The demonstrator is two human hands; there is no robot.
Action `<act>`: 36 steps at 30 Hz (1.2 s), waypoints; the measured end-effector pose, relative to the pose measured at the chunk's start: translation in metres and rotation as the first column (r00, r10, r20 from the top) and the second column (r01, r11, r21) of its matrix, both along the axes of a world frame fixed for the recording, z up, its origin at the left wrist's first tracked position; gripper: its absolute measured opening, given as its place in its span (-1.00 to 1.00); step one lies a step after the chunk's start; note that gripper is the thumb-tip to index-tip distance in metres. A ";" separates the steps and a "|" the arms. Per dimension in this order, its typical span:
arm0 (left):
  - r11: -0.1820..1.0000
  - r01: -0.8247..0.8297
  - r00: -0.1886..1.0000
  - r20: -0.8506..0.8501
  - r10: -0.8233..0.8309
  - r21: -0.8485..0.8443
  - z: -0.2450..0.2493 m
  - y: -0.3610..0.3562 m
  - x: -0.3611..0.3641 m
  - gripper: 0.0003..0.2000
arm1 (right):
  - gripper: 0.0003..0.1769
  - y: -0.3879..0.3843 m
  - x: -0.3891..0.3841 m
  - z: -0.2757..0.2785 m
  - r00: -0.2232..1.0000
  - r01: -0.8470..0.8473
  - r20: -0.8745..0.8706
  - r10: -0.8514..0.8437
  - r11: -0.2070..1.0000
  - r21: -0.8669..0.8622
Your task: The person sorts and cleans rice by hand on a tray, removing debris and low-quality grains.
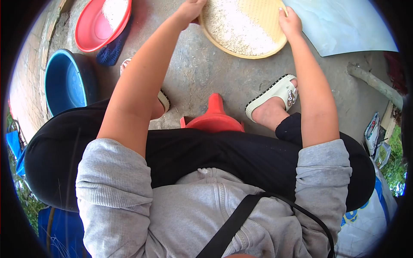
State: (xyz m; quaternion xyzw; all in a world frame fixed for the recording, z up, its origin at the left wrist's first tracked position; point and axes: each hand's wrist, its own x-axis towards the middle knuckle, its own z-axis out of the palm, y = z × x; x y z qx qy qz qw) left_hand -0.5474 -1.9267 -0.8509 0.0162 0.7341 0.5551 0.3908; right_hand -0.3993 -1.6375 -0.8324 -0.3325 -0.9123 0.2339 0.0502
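Observation:
A round, shallow woven tray [262,13] is held out at the top of the head view, above the concrete floor. Pale, grain-like pieces [241,32] lie over its left and lower part, while its upper right shows bare weave. My left hand [192,9] grips the tray's left rim, with the fingers partly hidden at the frame's top. On the right rim, my right hand [290,21] is closed round the edge, thumb on top.
A red basin [95,30] with white contents stands at the upper left, a blue basin [66,81] below it. The red stool [215,118] is between my feet. A pale sheet [348,28] lies at the upper right, near a wooden branch [374,81].

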 end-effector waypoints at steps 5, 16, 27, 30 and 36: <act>0.947 -0.230 0.959 -0.219 0.181 -0.225 -0.025 -0.080 -0.049 -0.41 | -0.66 -0.070 -0.025 -0.019 0.970 -0.241 -0.061 0.234 0.946 -0.215; 0.969 -0.133 0.981 -0.164 0.099 -0.207 -0.009 -0.024 0.016 -0.47 | -0.63 -0.006 0.000 -0.013 0.969 -0.247 0.008 0.248 0.966 -0.079; 0.987 -0.070 0.997 -0.050 0.064 -0.147 -0.024 -0.089 -0.055 -0.61 | -0.38 -0.064 -0.036 0.032 0.910 -0.104 0.272 0.313 0.808 -0.580; 0.906 -0.029 0.998 -0.064 0.002 -0.422 -0.007 -0.099 -0.050 -0.62 | -0.63 -0.074 -0.041 -0.036 0.910 -0.410 0.003 0.414 0.902 -0.136; 0.948 0.036 0.997 -0.057 -0.056 -0.316 -0.002 -0.062 -0.005 -0.61 | -0.61 -0.024 -0.027 -0.024 0.916 -0.359 0.135 0.379 0.921 -0.148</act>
